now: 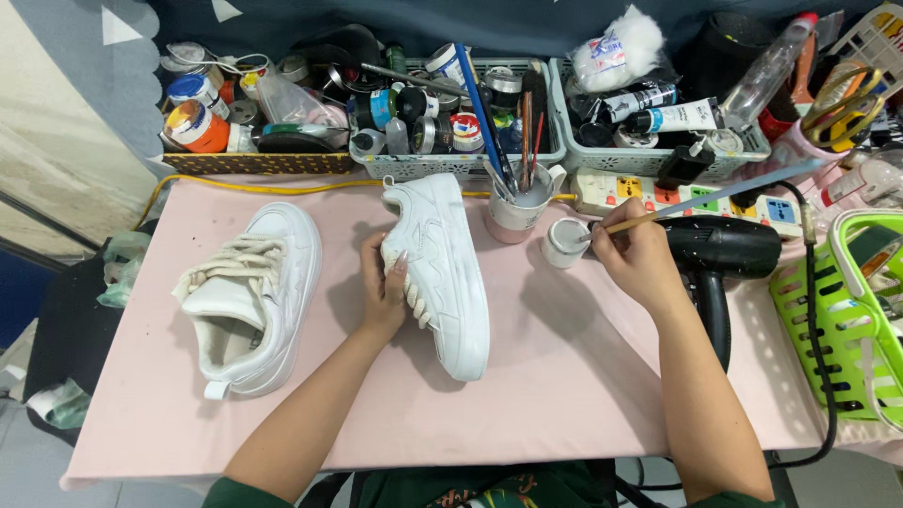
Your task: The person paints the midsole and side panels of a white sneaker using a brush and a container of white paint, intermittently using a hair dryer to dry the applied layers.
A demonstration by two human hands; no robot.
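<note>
Shoe [442, 273]: lay on its side on the pink table [564, 376], sole toward the right, toe toward the near edge
Left hand [384, 292]: fingers curled over the laced upper, pinching the shoe against the table; thumb hidden, so how far it wrapped could not be told
Right hand [638, 256]: fingers pressed together on a thin brush [696, 202], gripped low near the bristle end, long handle running up and right
Jar [566, 243]: small, white, open, just beside the right hand; brush tip sat at its rim or inside, exact contact could not be told
Shoe versus grip: shoe was under the left hand only; it lay well left of the right hand, with the jar and a cup [519, 212] of brushes between and behind
Second shoe [252, 301]: upright, left of the held one, untouched
Dryer [720, 254]: black, lying just right of the right hand, cord trailing off the table
Judgement on loading: take little on the tip, wipe excess on the jar rim, lift clear before crossing
Judgement on hold: left hand should keep the sidewall steady and flat-facing, fingers kept off the area to be coated
</note>
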